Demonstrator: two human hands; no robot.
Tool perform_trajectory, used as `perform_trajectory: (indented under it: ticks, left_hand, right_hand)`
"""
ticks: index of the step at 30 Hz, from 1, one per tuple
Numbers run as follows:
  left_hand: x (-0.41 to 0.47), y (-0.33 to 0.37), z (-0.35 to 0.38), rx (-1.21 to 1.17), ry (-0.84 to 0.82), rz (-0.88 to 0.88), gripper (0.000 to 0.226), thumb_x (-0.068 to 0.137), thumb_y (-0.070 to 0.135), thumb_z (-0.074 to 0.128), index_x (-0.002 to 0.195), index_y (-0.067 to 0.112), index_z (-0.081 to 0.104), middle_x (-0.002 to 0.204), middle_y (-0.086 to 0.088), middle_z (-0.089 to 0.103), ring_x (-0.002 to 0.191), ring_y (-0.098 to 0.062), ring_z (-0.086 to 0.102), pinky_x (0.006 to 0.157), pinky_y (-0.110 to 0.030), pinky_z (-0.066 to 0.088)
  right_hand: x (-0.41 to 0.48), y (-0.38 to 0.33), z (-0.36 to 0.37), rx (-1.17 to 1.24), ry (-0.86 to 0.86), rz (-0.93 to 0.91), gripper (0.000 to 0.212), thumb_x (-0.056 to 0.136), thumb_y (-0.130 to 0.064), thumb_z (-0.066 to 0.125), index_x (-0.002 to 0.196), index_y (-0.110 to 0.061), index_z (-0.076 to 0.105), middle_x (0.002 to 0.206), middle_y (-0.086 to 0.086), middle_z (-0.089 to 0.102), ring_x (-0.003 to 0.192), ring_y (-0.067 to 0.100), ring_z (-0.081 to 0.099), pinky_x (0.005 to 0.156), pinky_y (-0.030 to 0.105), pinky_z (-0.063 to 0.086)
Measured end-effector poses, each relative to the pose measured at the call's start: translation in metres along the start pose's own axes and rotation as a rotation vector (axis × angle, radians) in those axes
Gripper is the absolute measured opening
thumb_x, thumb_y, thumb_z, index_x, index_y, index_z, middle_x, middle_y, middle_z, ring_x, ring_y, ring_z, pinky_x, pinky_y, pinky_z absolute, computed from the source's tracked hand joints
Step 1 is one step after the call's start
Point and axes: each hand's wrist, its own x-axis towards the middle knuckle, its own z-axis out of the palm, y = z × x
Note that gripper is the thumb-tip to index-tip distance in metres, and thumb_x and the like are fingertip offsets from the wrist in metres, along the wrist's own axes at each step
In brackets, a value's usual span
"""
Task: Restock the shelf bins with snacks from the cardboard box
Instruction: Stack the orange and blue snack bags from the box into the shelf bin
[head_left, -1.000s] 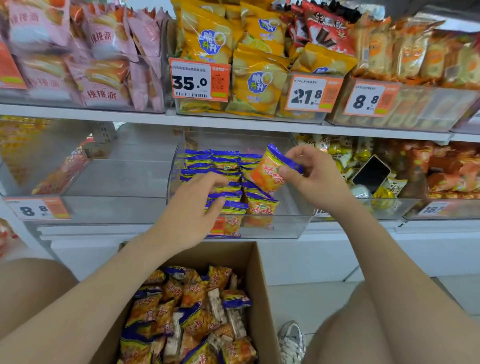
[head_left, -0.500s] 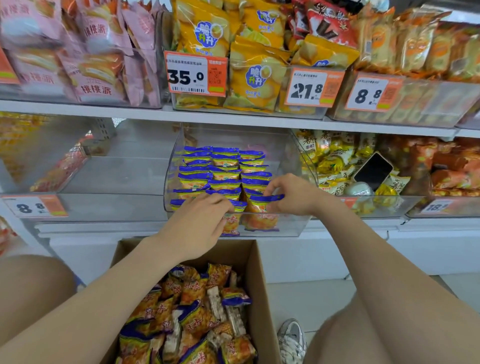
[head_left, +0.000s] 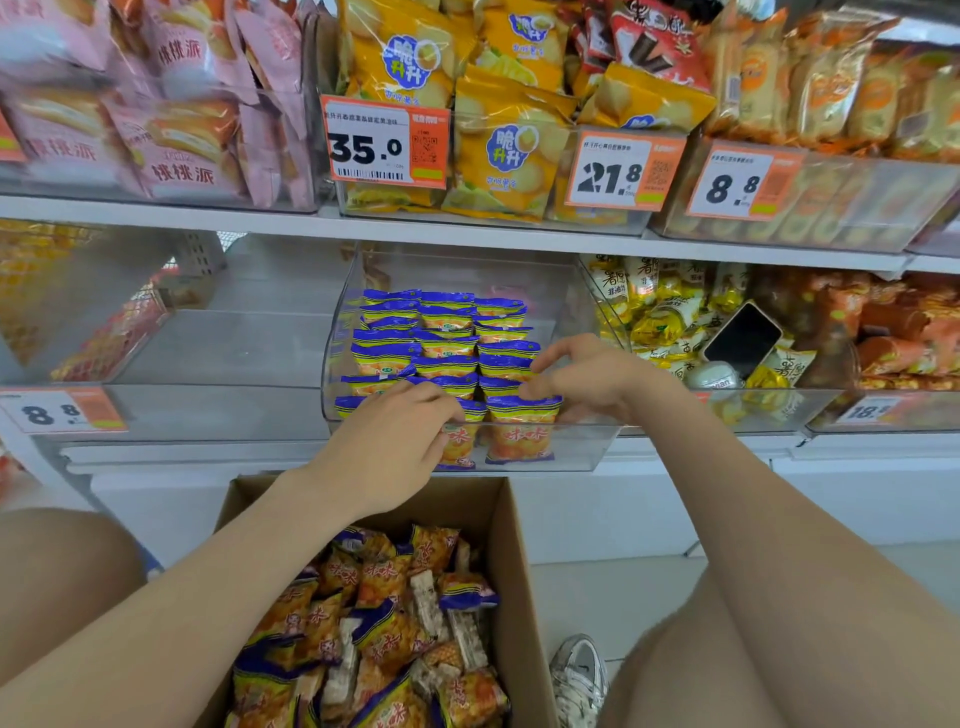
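Head: front snack packet (head_left: 521, 441) upright

Blue-and-orange snack packs (head_left: 447, 358) stand in 3 upright rows in the clear bin (head_left: 571, 449) above the open cardboard box (head_left: 514, 571).

bare forearms (head_left: 208, 597), bare knees (head_left: 57, 582), a white lace-up sneaker (head_left: 579, 675) with dark markings

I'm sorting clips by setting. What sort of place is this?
Most likely a shop's snack aisle: orange price tags are fixed to clear shelf bins full of snack packets, and a cardboard box of more packets sits below.
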Motion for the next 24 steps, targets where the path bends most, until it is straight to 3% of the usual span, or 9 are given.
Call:
perform_trajectory:
  ticks: [4, 7, 11, 14, 16, 18, 20, 24]
  left_hand:
    - [0.001, 0.001, 0.001, -0.019, 0.003, -0.009, 0.032, 0.106, 0.020, 0.054, 0.134, 0.033, 0.062, 0.135, 0.013, 0.058, 0.128, -0.011, 0.051, 0.106, -0.035, 0.050]
    - [0.003, 0.002, 0.000, -0.020, -0.010, -0.030, 0.034, 0.106, 0.017, 0.055, 0.135, 0.034, 0.063, 0.144, 0.011, 0.054, 0.135, -0.014, 0.045, 0.111, -0.039, 0.045]
    - [0.003, 0.001, 0.000, 0.017, -0.028, -0.036, 0.033, 0.107, 0.018, 0.054, 0.134, 0.035, 0.062, 0.156, 0.008, 0.045, 0.146, -0.019, 0.036, 0.117, -0.044, 0.038]
    - [0.002, 0.000, 0.001, 0.024, -0.014, -0.031, 0.031, 0.108, 0.022, 0.051, 0.135, 0.035, 0.059, 0.151, 0.011, 0.050, 0.141, -0.016, 0.044, 0.114, -0.040, 0.038]
    - [-0.001, 0.000, 0.001, 0.018, 0.006, -0.025, 0.030, 0.108, 0.024, 0.052, 0.136, 0.033, 0.059, 0.150, 0.011, 0.052, 0.140, -0.015, 0.045, 0.115, -0.039, 0.038]
    - [-0.003, -0.002, 0.000, 0.001, 0.034, -0.028, 0.030, 0.106, 0.026, 0.056, 0.136, 0.030, 0.060, 0.149, 0.009, 0.053, 0.140, -0.016, 0.045, 0.115, -0.040, 0.039]
    - [-0.007, -0.002, -0.003, -0.001, 0.093, -0.034, 0.029, 0.103, 0.027, 0.059, 0.132, 0.028, 0.063, 0.140, 0.009, 0.057, 0.134, -0.015, 0.047, 0.110, -0.039, 0.045]
    - [-0.031, 0.004, -0.011, -0.105, 0.257, -0.041, 0.005, 0.096, 0.026, 0.064, 0.100, 0.029, 0.064, 0.100, 0.016, 0.056, 0.097, -0.005, 0.052, 0.082, -0.024, 0.046]
  right_hand:
    - [-0.001, -0.001, 0.012, -0.200, -0.001, 0.002, 0.051, 0.079, -0.009, 0.092, 0.116, -0.016, 0.057, 0.111, 0.011, 0.067, 0.081, 0.030, 0.077, 0.064, 0.040, 0.066]
    - [0.005, -0.003, 0.022, -0.292, 0.006, -0.010, 0.033, 0.078, -0.010, 0.092, 0.100, -0.016, 0.068, 0.100, 0.010, 0.074, 0.077, 0.028, 0.079, 0.068, 0.044, 0.067]
    - [0.008, -0.006, 0.025, -0.313, -0.006, -0.033, 0.033, 0.079, -0.014, 0.091, 0.106, -0.013, 0.072, 0.096, 0.007, 0.076, 0.076, 0.021, 0.078, 0.061, 0.035, 0.066]
    - [0.002, -0.004, 0.015, -0.328, -0.046, -0.046, 0.033, 0.084, -0.033, 0.089, 0.105, -0.017, 0.070, 0.101, 0.004, 0.074, 0.088, 0.018, 0.075, 0.073, 0.037, 0.064]
    - [0.000, 0.000, 0.013, -0.484, 0.081, -0.087, 0.041, 0.083, -0.048, 0.086, 0.107, -0.019, 0.070, 0.103, 0.002, 0.073, 0.092, 0.017, 0.070, 0.074, 0.033, 0.058]
    - [-0.009, 0.001, 0.019, -0.541, 0.295, -0.203, 0.035, 0.088, -0.041, 0.080, 0.109, -0.015, 0.070, 0.094, 0.000, 0.070, 0.088, 0.018, 0.067, 0.071, 0.031, 0.051]
    - [-0.026, 0.000, 0.030, -0.491, 0.437, -0.413, 0.016, 0.091, -0.024, 0.072, 0.106, -0.019, 0.071, 0.089, -0.004, 0.069, 0.084, 0.015, 0.067, 0.074, 0.031, 0.054]
    - [-0.076, -0.001, 0.067, -0.291, 0.183, -0.623, 0.020, 0.085, -0.007, 0.065, 0.087, -0.024, 0.075, 0.067, -0.009, 0.069, 0.063, 0.006, 0.064, 0.064, 0.020, 0.051]
